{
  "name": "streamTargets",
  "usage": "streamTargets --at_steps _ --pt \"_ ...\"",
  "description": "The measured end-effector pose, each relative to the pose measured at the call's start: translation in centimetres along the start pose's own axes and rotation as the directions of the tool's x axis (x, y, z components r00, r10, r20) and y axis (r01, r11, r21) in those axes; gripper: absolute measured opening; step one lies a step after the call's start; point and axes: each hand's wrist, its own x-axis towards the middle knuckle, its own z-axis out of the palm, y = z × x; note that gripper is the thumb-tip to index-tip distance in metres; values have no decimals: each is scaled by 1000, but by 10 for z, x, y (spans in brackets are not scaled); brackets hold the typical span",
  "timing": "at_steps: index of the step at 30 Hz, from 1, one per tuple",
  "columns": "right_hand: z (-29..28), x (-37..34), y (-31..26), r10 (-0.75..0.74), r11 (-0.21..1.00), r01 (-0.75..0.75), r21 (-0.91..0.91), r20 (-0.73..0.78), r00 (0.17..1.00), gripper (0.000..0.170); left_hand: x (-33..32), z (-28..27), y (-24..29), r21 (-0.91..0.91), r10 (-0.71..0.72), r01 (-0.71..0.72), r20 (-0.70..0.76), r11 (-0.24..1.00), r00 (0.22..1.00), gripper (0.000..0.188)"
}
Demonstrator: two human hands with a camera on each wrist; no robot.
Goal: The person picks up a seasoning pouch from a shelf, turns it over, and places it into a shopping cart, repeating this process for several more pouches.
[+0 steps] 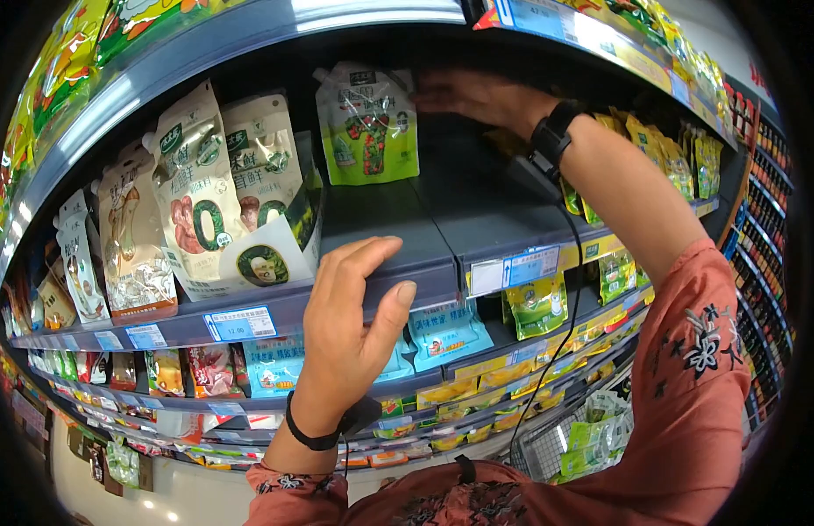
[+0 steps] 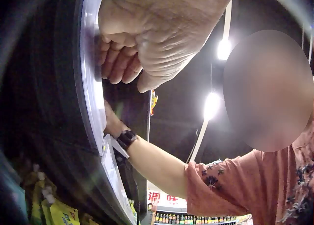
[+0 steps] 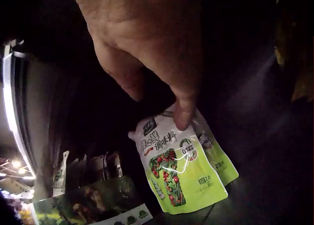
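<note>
Green pouch beside your open right grip could topple if the fingertip at its top pushes unevenly — your left grip, also open, is lower down.

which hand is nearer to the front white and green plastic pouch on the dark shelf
Right: the right hand is at the top of the pouch, a fingertip over it. The left hand is lower, by the shelf edge.
</note>
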Motion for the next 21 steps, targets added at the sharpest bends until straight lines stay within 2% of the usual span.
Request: streamTargets --at_steps 1,3,7,8,11,13,14,15,16,19,20,21 --pt "0 -10 -8 -26 1000 26 -6 74 997 42 0 0 1 5 0 0 -2 1000 1000 34" --pt "19 -28 -23 78 992 -87 -88 -99 992 35 0 -1 1 11 -4 4 0 1000 1000 35" --pt "25 -98 -51 -50 984 55 -169 37 998 38 -17 3 6 -74 111 -120 -120 990 987 32" --pt "27 -119 -58 -60 976 71 -205 58 997 39 -22 2 14 -55 181 -188 -110 981 977 33" --pt "50 -198 -75 -70 970 81 -228 55 996 45 -62 26 19 -476 95 -89 -12 875 995 35" --pt "55 -250 -67 -74 976 73 -206 3 997 44 -81 47 25 -444 28 77 224 893 974 37" --pt "56 -278 -62 -5 983 5 -186 0 1000 43 -90 58 30 -437 -71 244 376 866 924 36" --pt "57 -307 -56 63 984 -62 -165 -1 998 43 -99 69 35 -402 -159 404 519 822 840 35" --pt "58 -336 -48 165 982 -164 -92 -2 986 41 -108 81 38 -339 -236 552 648 762 724 34" --pt "52 -414 -2 401 904 -386 183 -50 915 36 -150 127 34 -307 -235 673 774 673 588 35" --pt "44 -436 17 424 897 -393 202 -135 896 35 -157 134 37 -192 -266 725 844 662 466 37" --pt "40 -462 40 454 885 -405 231 -229 861 35 -165 140 40 -189 -236 714 861 674 451 37"
